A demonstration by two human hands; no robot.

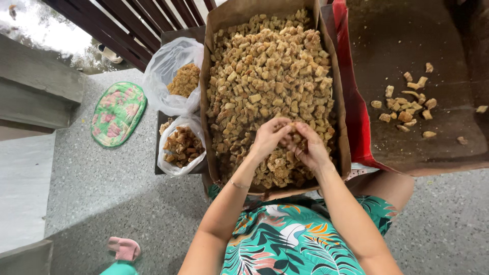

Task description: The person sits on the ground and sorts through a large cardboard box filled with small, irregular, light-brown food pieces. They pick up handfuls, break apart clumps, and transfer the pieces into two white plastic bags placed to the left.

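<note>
Head view looks straight down on a big brown paper-lined box (211, 102) heaped with small golden-brown fried chunks (265, 76). Both hands are together over the near end of that heap. The left hand (270, 138) has its fingers curled down, its grip pinching a chunk (292, 135) that sits between the two hands. The right hand (310, 147) meets it fingertip to fingertip, its fingers bent in and pressed against the same piece; how much of the piece each hand really bears I cannot tell. A thin bracelet (238, 184) rings the left wrist.

Just left of the box stand two clear plastic bags, each partly filled with the same sort of chunks: the larger bag (170, 76) farther off and the smaller bag (181, 145) nearer, both touching or almost touching the box's side. On the right, a dark brown sheet (407, 30) with a red edge (356, 117) lies beside the box, with a scatter of loose chunks (407, 104) on it, well apart from the hands.

Below, the person wears a teal top with a leaf print (290, 239). Everything rests on a speckled grey floor (112, 188). A green and pink flowered cushion (118, 113) lies farther left, and a pink slipper (124, 248) shows at the bottom left corner.
</note>
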